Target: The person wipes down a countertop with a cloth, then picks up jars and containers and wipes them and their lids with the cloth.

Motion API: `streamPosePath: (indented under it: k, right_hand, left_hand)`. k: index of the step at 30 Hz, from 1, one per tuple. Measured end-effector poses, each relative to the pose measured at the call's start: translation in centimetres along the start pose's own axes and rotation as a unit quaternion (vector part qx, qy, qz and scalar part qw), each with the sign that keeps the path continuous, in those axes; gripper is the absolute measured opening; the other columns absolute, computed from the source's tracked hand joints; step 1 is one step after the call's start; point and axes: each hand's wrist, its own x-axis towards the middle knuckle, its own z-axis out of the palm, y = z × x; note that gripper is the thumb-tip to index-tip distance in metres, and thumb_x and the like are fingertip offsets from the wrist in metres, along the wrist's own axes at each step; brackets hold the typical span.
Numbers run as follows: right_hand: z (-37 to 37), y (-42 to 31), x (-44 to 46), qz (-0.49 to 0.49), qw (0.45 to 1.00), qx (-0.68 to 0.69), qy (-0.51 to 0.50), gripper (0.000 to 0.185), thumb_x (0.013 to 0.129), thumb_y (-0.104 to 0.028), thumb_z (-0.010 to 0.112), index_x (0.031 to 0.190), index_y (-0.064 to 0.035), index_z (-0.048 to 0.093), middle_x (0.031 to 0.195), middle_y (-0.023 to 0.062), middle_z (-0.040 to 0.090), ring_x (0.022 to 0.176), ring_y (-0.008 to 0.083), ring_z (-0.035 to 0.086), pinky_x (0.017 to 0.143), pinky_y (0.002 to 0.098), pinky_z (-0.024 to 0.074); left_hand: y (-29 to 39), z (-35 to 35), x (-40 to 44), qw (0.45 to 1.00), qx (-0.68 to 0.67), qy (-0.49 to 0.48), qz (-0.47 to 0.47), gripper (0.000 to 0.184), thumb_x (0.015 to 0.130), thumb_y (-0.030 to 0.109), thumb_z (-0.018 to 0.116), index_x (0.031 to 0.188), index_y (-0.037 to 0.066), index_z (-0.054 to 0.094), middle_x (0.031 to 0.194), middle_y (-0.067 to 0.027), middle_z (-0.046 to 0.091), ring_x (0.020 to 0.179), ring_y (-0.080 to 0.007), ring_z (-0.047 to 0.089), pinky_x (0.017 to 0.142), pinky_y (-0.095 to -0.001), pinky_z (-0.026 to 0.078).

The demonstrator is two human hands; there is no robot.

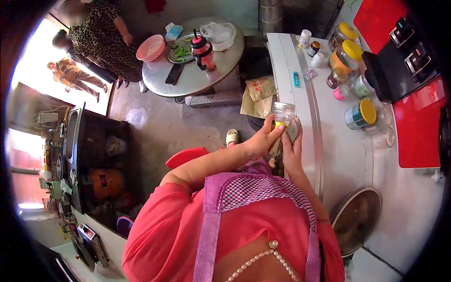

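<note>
Head view: the left hand point(261, 141) grips a clear jar point(284, 112) by the edge of the white desk point(285, 61), while the right hand point(292, 151) curls around a greyish piece point(293, 131) too indistinct to identify. The step in hand appears to be handling these two; the next move likely calls for a steady hold.

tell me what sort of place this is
Probably a kitchen, at home or in a small eatery: green vegetables lie on a tray on the round table, yellow-lidded jars stand on the counter, and the wearer has a checked apron.
</note>
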Motion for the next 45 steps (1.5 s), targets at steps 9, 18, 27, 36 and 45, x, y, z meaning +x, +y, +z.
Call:
streamPosePath:
  k: [9,18,27,36,45]
  right_hand:
    - [0.3,0.8,-1.1,-0.039,0.997,0.071,0.014,0.052,0.095,-0.014,0.048,0.140,-0.0038,0.025,0.133,0.0110,0.040,0.121,0.0201,0.041,0.102,0.0323,0.0336]
    - [0.6,1.6,-1.5,-0.044,0.996,0.064,0.038,0.051,0.095,-0.016,0.050,0.139,-0.0035,0.026,0.133,0.0109,0.039,0.122,0.0203,0.039,0.102,0.0328,0.0330]
    - [0.4,1.3,-1.3,-0.042,0.998,0.037,0.034,0.053,0.091,-0.010,0.054,0.137,0.0005,0.030,0.131,0.0138,0.043,0.121,0.0218,0.043,0.101,0.0324,0.0343]
    - [-3.6,1.9,-1.7,-0.119,0.985,-0.122,-0.033,0.056,0.075,0.003,0.065,0.128,-0.0031,0.047,0.126,0.0126,0.052,0.115,0.0218,0.051,0.096,0.0326,0.0417]
    - [-12.0,4.1,0.4,-0.051,0.970,-0.101,0.216,0.054,0.080,-0.005,0.065,0.130,-0.0042,0.044,0.122,0.0118,0.054,0.108,0.0201,0.054,0.090,0.0314,0.0446]
  left_hand:
    - [2.7,1.0,-2.3,0.995,0.099,0.012,0.022,0.055,0.092,0.031,0.056,0.130,-0.002,0.034,0.120,-0.0131,0.051,0.108,-0.0189,0.050,0.094,-0.0315,0.042]
    - [0.9,0.8,-1.9,0.996,0.048,0.055,0.058,0.054,0.090,0.025,0.061,0.130,-0.001,0.035,0.119,-0.0109,0.052,0.109,-0.0180,0.050,0.093,-0.0302,0.042]
    - [-0.9,0.6,-0.9,0.993,-0.009,0.066,0.099,0.044,0.089,0.019,0.063,0.125,0.001,0.043,0.108,-0.0063,0.057,0.098,-0.0142,0.054,0.085,-0.0269,0.045]
    - [-1.1,-0.9,2.3,0.973,-0.104,0.201,0.049,0.037,0.092,0.026,0.056,0.120,0.004,0.044,0.105,-0.0095,0.059,0.095,-0.0220,0.060,0.079,-0.0367,0.052]
    - [-1.7,0.5,5.6,0.985,-0.109,0.127,0.028,0.061,0.081,0.020,0.069,0.125,0.009,0.027,0.116,-0.0166,0.047,0.106,-0.0298,0.053,0.078,-0.0456,0.051]
